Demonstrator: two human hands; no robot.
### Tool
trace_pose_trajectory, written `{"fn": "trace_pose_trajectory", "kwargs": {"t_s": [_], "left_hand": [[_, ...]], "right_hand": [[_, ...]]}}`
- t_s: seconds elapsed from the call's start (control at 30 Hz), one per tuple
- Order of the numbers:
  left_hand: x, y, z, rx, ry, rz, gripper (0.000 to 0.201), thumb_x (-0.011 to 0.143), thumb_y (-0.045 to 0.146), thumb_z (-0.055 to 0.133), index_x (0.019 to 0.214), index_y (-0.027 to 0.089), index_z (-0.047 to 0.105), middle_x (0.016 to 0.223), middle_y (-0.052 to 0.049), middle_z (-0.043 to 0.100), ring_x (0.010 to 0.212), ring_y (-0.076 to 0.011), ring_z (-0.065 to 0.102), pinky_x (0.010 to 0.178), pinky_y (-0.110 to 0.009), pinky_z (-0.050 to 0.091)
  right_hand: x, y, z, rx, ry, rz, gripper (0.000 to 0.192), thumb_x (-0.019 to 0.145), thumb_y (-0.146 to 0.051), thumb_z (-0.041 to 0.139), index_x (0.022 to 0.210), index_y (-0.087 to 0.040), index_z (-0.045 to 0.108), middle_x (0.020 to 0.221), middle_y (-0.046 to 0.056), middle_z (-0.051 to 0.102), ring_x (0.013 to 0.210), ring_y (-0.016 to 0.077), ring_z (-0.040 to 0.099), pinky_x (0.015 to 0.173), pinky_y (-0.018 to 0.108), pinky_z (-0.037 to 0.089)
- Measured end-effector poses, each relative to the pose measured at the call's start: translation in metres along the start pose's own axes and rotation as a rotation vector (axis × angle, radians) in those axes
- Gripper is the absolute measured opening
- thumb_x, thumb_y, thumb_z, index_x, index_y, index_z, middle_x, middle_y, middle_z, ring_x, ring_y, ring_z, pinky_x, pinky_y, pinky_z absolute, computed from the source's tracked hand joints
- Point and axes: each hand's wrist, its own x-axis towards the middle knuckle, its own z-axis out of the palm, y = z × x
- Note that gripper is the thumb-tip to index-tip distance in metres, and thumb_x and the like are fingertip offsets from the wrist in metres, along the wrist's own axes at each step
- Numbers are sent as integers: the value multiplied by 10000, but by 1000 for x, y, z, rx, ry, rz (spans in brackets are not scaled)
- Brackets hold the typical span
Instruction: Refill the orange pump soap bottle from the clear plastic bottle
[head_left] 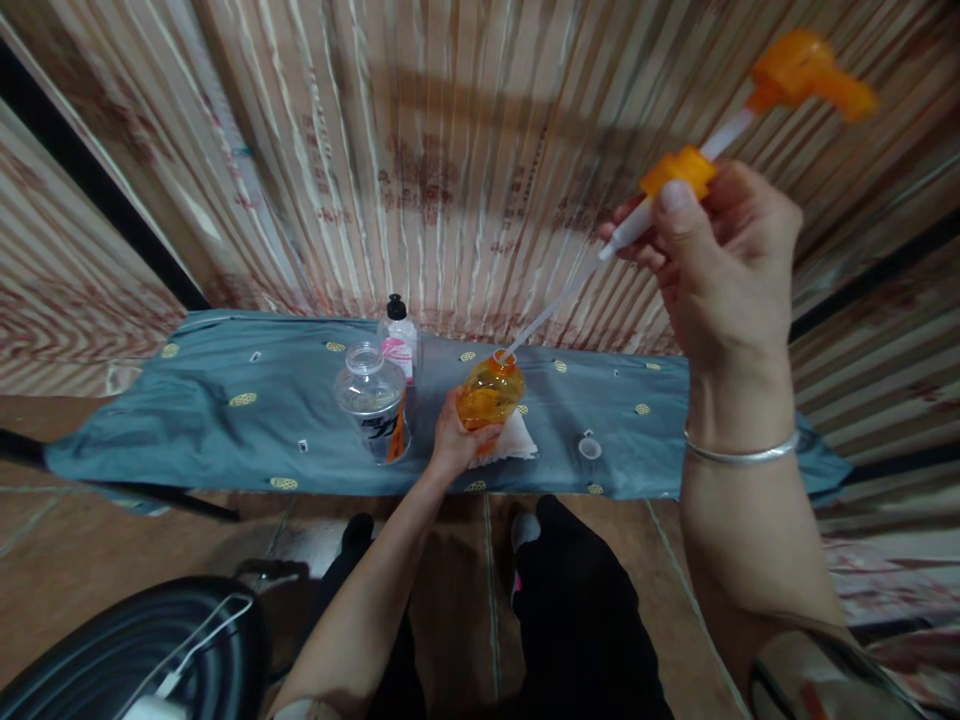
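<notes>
My left hand grips an orange transparent bottle and holds it upright on the grey-blue cloth. My right hand is raised high at the right and pinches the orange collar of a pump dispenser. The pump's thin clear tube slants down, and its tip sits at the bottle's open mouth. A silver bangle circles my right wrist.
A clear open plastic bottle and a small black-capped bottle with a pink label stand left of the orange one. White tissue lies under it, a clear cap to its right. A black round object is at lower left.
</notes>
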Motion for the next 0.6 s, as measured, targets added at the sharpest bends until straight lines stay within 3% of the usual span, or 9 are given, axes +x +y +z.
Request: {"fn": "trace_pose_trajectory", "kwargs": {"t_s": [0.07, 0.17, 0.27, 0.4, 0.5, 0.6], "left_hand": [[0, 1, 0, 6, 3, 0, 706, 500, 208, 913, 1118, 218, 573, 1081, -67, 715, 1022, -287, 692, 945, -469, 527], [0, 2, 0, 15, 5, 3, 696, 501, 216, 915, 1109, 214, 576, 1084, -75, 714, 1035, -292, 688, 950, -472, 522], [0, 4, 0, 20, 7, 11, 688, 495, 213, 918, 1096, 218, 583, 1082, -71, 715, 1047, -292, 685, 963, -474, 513], [0, 5, 0, 24, 4, 21, 677, 496, 207, 919, 1090, 219, 593, 1072, -69, 718, 1041, -292, 686, 969, -474, 510], [0, 3, 0, 22, 0, 19, 693, 509, 223, 919, 1115, 213, 584, 1089, -75, 716, 1043, -288, 688, 961, -473, 519], [0, -1, 0, 15, -8, 18, 725, 503, 235, 925, 1135, 211, 572, 1097, -68, 716, 1053, -282, 687, 965, -469, 522]], "right_hand": [[0, -1, 2, -19, 10, -16, 427, 672, -554, 876, 861, -232, 669, 750, -1, 678, 681, 157, 666, 667, 314, 560], [1, 0, 3, -23, -26, 35, 399, 715, -574, 837, 876, -249, 671, 815, 7, 676, 739, 169, 672, 785, 361, 574], [2, 1, 4, -149, 43, -77, 432, 694, -618, 831, 851, -247, 678, 735, -12, 638, 646, 143, 623, 663, 311, 550], [1, 0, 6, -21, -22, -6, 387, 729, -555, 839, 898, -239, 695, 814, 1, 672, 740, 154, 661, 717, 311, 567], [1, -1, 5, -113, 19, -98, 403, 709, -561, 849, 884, -231, 697, 767, -8, 641, 661, 139, 625, 640, 290, 542], [1, -1, 5, -105, -33, -33, 388, 742, -592, 811, 917, -266, 697, 826, 5, 670, 726, 178, 650, 661, 321, 555]]}}
